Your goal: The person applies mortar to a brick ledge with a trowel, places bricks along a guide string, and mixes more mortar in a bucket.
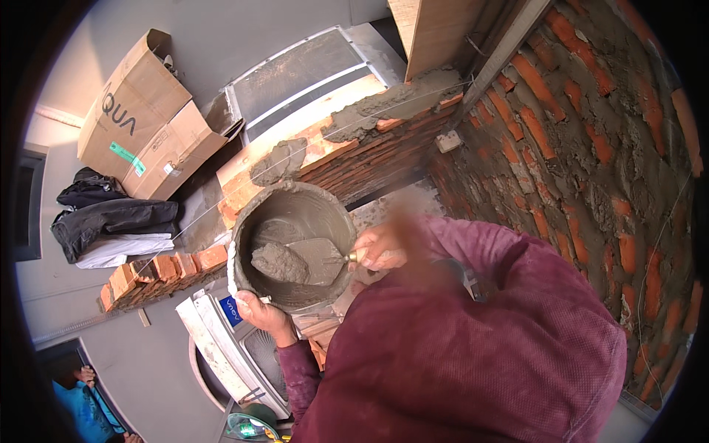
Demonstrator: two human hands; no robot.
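Observation:
A round bucket [284, 201], its inside smeared with grey mortar, is in front of me against the low brick wall. My left hand [264, 319] is closed on its near left rim, next to a pale rope-like handle [232, 264]. My right hand [379, 247] grips the short handle of a trowel [322, 260] at the bucket's right side. The trowel's blade lies inside the bucket, with a lump of wet mortar [279, 263] on its tip. What bears the bucket's weight is hidden.
Fresh mortar [362, 118] lies along the low brick wall [325, 168], beside a stretched string. A mortar-streaked brick wall [583, 140] rises at right. At left are a cardboard box [140, 111] and dark clothes [122, 218]. Another person's blue sleeve [77, 410] shows at lower left.

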